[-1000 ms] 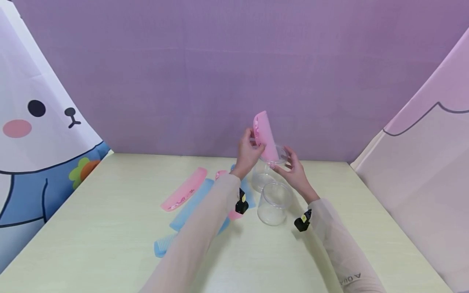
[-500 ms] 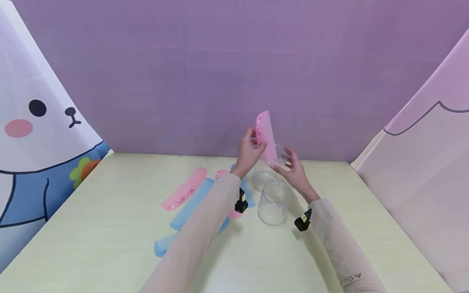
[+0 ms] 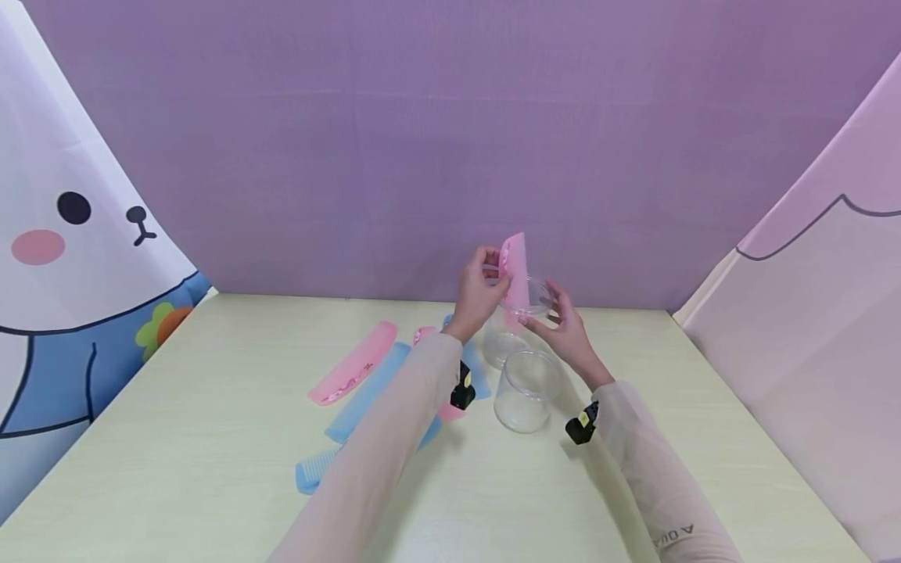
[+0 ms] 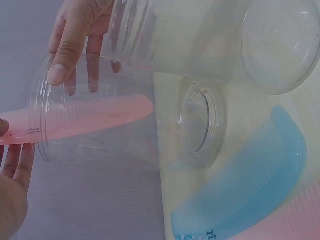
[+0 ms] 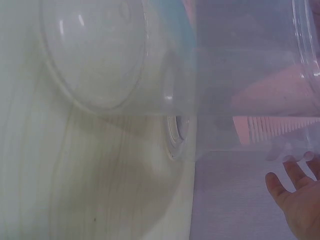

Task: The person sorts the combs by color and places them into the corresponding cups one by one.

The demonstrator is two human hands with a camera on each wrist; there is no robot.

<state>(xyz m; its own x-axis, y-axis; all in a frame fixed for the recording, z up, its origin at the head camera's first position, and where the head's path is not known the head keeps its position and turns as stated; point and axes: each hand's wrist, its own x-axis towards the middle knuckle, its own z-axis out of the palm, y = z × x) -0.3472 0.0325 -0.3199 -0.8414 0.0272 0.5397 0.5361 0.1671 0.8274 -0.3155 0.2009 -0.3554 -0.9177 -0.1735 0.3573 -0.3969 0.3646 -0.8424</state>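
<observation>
My left hand pinches a pink comb between thumb and fingers, above the rear of two clear plastic jars. The comb stands nearly upright, its lower end down inside that rear jar; in the left wrist view the comb shows through the wall, its tip short of the bottom. My right hand grips the same jar at its rim, thumb on the near side and fingers round the far right. The front jar stands upright just before it and partly overlaps it in both wrist views.
Left of the jars lie several blue and pink combs, among them a pink comb, a blue comb and a toothed blue one. My left sleeve covers part of them. A purple cloth hangs behind the table.
The pink comb has gone down into the rear jar and turned more upright, shifting slightly right. Its lower end now shows below the rim. The right hand and both jars have stayed put.
</observation>
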